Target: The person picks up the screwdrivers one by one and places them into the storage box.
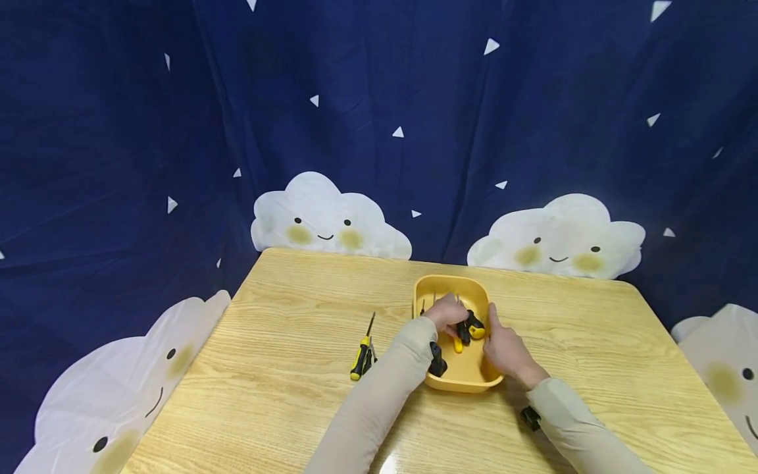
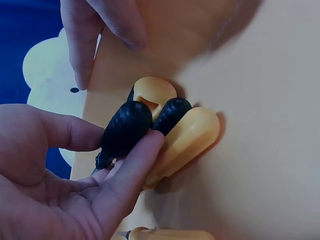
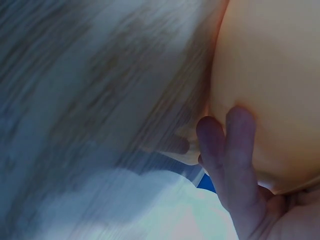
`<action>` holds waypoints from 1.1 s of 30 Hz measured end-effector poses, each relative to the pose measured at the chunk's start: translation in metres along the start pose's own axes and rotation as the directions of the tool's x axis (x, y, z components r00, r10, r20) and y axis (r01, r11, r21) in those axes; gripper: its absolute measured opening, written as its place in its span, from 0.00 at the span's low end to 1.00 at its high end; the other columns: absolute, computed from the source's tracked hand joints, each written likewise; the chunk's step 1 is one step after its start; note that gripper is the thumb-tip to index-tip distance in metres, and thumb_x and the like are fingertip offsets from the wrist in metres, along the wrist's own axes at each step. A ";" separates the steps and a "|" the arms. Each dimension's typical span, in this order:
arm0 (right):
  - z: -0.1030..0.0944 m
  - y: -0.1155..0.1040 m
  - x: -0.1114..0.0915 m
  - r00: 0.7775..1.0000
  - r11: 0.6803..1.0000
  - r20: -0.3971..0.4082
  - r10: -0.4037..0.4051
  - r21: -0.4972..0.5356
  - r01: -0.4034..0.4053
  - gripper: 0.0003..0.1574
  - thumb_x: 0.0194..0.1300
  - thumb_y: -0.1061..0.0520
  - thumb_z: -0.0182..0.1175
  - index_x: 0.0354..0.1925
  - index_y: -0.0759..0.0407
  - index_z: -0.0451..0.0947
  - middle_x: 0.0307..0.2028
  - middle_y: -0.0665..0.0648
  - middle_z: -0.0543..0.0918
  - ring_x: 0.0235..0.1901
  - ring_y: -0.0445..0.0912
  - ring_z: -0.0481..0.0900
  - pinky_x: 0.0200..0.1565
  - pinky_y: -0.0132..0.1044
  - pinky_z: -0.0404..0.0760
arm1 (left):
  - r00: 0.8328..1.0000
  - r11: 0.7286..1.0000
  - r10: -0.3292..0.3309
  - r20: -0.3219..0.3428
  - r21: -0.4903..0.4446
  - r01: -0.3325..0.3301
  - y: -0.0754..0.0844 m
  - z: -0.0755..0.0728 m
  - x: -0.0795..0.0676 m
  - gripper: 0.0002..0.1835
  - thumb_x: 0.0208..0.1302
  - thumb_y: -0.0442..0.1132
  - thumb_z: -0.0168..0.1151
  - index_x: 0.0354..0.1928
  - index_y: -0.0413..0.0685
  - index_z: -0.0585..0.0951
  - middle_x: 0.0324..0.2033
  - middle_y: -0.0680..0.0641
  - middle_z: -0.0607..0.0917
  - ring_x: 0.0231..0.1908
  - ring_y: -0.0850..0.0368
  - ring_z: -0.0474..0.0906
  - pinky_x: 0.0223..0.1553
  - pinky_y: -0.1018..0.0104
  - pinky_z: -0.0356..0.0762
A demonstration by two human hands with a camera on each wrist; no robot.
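Left hand [image 1: 448, 313] pinched black handle [image 2: 125, 127] — thumb against fingers — inside yellow bin [image 1: 464, 386]. Tool, probably screwdriver, looked light, stiff, hardly fragile; rounded end perhaps slippery, thick middle of handle likely best hold. Right hand [image 1: 508, 349] gripped bin's right wall — thumb inside, fingers outside. Bin also contained yellow handle [image 2: 192, 142], yellow-and-black handle [image 1: 476, 328]. Black-and-yellow screwdriver [image 1: 359, 359] lay left of bin on wooden table [image 1: 284, 322].
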State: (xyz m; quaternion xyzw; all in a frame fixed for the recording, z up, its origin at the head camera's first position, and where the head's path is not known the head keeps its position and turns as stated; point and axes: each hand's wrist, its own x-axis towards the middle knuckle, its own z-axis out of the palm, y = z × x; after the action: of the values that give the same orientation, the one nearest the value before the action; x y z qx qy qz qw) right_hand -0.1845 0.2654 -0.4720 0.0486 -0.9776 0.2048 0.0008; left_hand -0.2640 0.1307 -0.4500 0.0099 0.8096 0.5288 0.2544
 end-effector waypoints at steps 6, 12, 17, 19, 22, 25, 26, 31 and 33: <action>0.001 0.001 0.001 1.000 1.000 0.009 0.010 -0.005 -0.010 0.47 0.62 0.65 0.46 0.70 0.73 0.33 0.16 0.62 0.73 0.15 0.49 0.71 0.18 0.41 0.70 | 1.000 0.999 -0.007 -0.001 -0.041 0.007 -0.002 0.000 0.002 0.02 0.61 0.28 0.56 0.35 0.36 0.73 0.28 0.40 0.80 0.27 0.45 0.81 0.30 0.54 0.82; 0.001 0.002 0.002 1.000 1.000 -0.008 0.003 -0.011 -0.003 0.46 0.61 0.65 0.45 0.70 0.73 0.35 0.18 0.66 0.75 0.16 0.51 0.72 0.19 0.44 0.71 | 1.000 0.998 -0.023 0.006 -0.053 0.024 -0.001 -0.001 0.002 0.02 0.60 0.28 0.56 0.33 0.38 0.72 0.25 0.37 0.81 0.23 0.47 0.79 0.32 0.55 0.82; 0.002 0.003 0.002 1.000 1.000 -0.012 -0.007 -0.015 0.007 0.46 0.62 0.65 0.46 0.70 0.74 0.35 0.17 0.64 0.74 0.15 0.50 0.71 0.18 0.43 0.70 | 1.000 0.999 -0.022 0.013 -0.043 0.023 -0.001 -0.002 0.000 0.02 0.61 0.29 0.54 0.31 0.38 0.73 0.25 0.39 0.79 0.25 0.47 0.78 0.33 0.54 0.82; 0.002 0.003 0.001 1.000 1.000 -0.021 -0.019 -0.018 0.018 0.46 0.61 0.65 0.46 0.70 0.75 0.35 0.17 0.63 0.73 0.15 0.50 0.71 0.18 0.44 0.70 | 1.000 0.999 -0.017 0.018 -0.045 0.018 -0.001 -0.003 0.000 0.02 0.62 0.30 0.53 0.31 0.39 0.73 0.26 0.40 0.77 0.26 0.47 0.78 0.34 0.54 0.82; 0.002 0.002 0.001 0.999 0.999 -0.029 -0.029 -0.022 0.028 0.46 0.60 0.66 0.47 0.70 0.75 0.36 0.16 0.63 0.73 0.15 0.50 0.71 0.18 0.44 0.71 | 1.000 0.999 -0.006 0.018 -0.047 0.007 -0.001 -0.005 -0.001 0.03 0.63 0.32 0.52 0.35 0.39 0.73 0.26 0.41 0.76 0.26 0.48 0.77 0.34 0.54 0.82; 0.001 0.001 0.000 0.999 1.000 -0.027 -0.026 -0.018 0.026 0.46 0.60 0.66 0.47 0.70 0.76 0.36 0.16 0.62 0.72 0.14 0.50 0.70 0.18 0.44 0.71 | 1.000 0.999 0.002 0.011 -0.053 -0.002 0.000 -0.008 -0.001 0.06 0.63 0.34 0.52 0.40 0.39 0.73 0.25 0.43 0.75 0.25 0.50 0.76 0.33 0.55 0.82; 0.001 0.001 0.000 0.999 1.000 -0.025 -0.025 -0.016 0.024 0.46 0.60 0.66 0.47 0.69 0.76 0.35 0.15 0.62 0.72 0.14 0.50 0.70 0.18 0.43 0.70 | 1.000 0.999 0.007 0.009 -0.054 -0.006 0.001 -0.009 -0.002 0.07 0.62 0.34 0.52 0.40 0.38 0.73 0.25 0.43 0.75 0.25 0.50 0.76 0.33 0.55 0.82; 0.000 -0.001 0.000 0.999 1.000 -0.030 -0.026 -0.008 0.026 0.46 0.60 0.66 0.46 0.69 0.77 0.36 0.15 0.62 0.72 0.14 0.50 0.70 0.17 0.43 0.70 | 1.000 0.998 0.024 0.006 -0.060 -0.024 0.005 -0.014 -0.005 0.06 0.62 0.34 0.52 0.39 0.38 0.73 0.24 0.42 0.75 0.24 0.50 0.76 0.32 0.55 0.82; 0.001 -0.001 0.000 0.999 1.000 -0.030 -0.023 -0.008 0.023 0.46 0.60 0.66 0.46 0.69 0.76 0.36 0.16 0.63 0.73 0.15 0.50 0.71 0.18 0.44 0.71 | 0.999 0.998 0.034 0.008 -0.059 -0.034 0.007 -0.017 -0.006 0.05 0.63 0.34 0.52 0.36 0.39 0.73 0.24 0.43 0.74 0.23 0.50 0.75 0.32 0.55 0.82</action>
State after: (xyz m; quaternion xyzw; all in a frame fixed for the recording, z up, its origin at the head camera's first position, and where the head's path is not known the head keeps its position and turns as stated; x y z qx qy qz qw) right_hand -0.1847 0.2646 -0.4724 0.0568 -0.9776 0.2020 0.0183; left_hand -0.2673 0.1179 -0.4361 0.0187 0.7922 0.5566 0.2494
